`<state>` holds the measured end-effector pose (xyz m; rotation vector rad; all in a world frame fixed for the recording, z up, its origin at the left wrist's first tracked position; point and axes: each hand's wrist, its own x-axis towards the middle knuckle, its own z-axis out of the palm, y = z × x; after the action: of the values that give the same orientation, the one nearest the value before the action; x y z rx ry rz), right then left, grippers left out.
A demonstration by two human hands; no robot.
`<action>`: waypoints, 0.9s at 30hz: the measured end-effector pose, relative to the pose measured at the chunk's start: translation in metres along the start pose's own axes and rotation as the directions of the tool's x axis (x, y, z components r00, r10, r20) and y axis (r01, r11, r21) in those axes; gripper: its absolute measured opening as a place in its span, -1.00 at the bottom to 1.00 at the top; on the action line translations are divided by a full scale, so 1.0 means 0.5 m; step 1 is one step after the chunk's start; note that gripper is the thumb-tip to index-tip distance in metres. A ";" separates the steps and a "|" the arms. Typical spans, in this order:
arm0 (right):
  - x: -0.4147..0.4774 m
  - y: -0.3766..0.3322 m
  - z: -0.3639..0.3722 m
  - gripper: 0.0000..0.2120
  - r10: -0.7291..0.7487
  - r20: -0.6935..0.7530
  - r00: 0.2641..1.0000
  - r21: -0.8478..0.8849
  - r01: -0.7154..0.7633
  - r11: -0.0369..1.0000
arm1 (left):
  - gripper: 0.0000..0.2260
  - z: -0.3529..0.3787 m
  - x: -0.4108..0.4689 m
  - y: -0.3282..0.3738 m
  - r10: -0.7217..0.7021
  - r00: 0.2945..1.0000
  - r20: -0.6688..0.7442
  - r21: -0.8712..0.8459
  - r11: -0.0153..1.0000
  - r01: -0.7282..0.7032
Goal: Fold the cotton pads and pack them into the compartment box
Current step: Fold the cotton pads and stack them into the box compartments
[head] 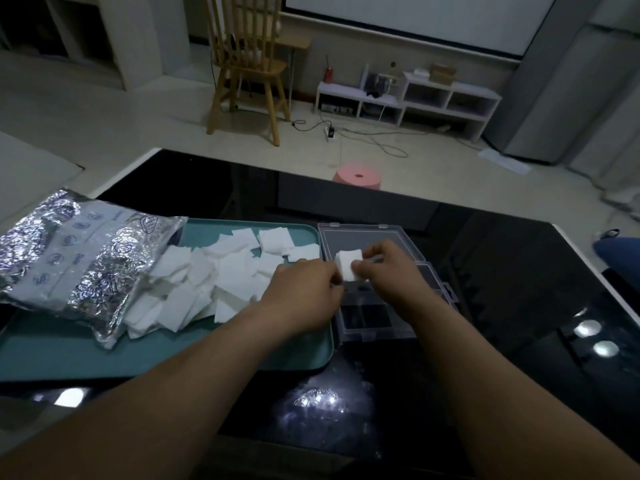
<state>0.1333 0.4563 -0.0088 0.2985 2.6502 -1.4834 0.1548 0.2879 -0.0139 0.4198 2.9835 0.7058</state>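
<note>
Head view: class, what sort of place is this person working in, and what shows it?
Probably a home living room: a wooden chair and a low white shelf unit stand on the floor, with a pink stool beyond the glossy black table.

Glossy black table (485,258), prob. glass; crinkly shiny foil bag (69,258). Soft matt white cotton pads (221,271), smooth matt teal tray (242,351). Clear plastic compartment box (374,327).

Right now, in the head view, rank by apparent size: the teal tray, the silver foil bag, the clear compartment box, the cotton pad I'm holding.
1. teal plastic tray
2. crinkled silver foil bag
3. clear plastic compartment box
4. white square cotton pad
None look alike in size.
</note>
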 end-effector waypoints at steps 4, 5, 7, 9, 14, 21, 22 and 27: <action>0.002 0.008 0.000 -0.82 0.014 0.044 0.999 -0.025 -0.013 1.000 | -0.86 0.007 -0.002 -0.004 0.002 1.000 -0.015 -0.049 0.999 -0.003; 0.002 0.007 0.000 -0.83 0.018 0.053 0.998 -0.025 -0.016 1.000 | -0.81 0.010 -0.003 -0.005 0.005 1.000 -0.016 -0.058 0.998 -0.006; 0.003 0.006 -0.002 -0.84 0.028 0.071 0.997 -0.025 -0.026 0.999 | -0.70 0.013 -0.007 -0.005 0.021 1.000 -0.003 -0.049 0.999 -0.021; 0.004 0.007 -0.003 -0.85 0.035 0.089 0.995 -0.034 -0.032 0.999 | -0.72 0.015 -0.007 -0.004 0.034 0.999 0.013 -0.002 0.999 -0.034; 0.008 0.010 0.007 -0.89 0.036 0.060 0.998 -0.096 -0.031 0.995 | -0.71 0.015 -0.008 -0.004 0.048 0.999 0.017 0.043 0.998 -0.049; 0.020 0.024 0.033 -0.83 -0.050 -0.026 0.998 -0.363 0.038 0.931 | -0.62 0.020 -0.008 -0.007 0.080 0.995 0.056 0.126 0.988 -0.087; 0.020 0.026 0.035 -0.81 -0.078 -0.045 0.996 -0.378 0.055 0.924 | -0.62 0.021 -0.007 -0.008 0.081 0.995 0.052 0.138 0.987 -0.087; 0.024 0.027 0.041 -0.87 -0.088 -0.001 0.996 -0.466 0.078 0.881 | -0.59 0.033 -0.003 -0.013 0.076 0.996 0.047 0.168 0.982 -0.083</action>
<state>0.1242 0.4473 -0.0330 0.1603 2.9551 -0.8093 0.1565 0.2889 -0.0314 0.5576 3.0141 0.4426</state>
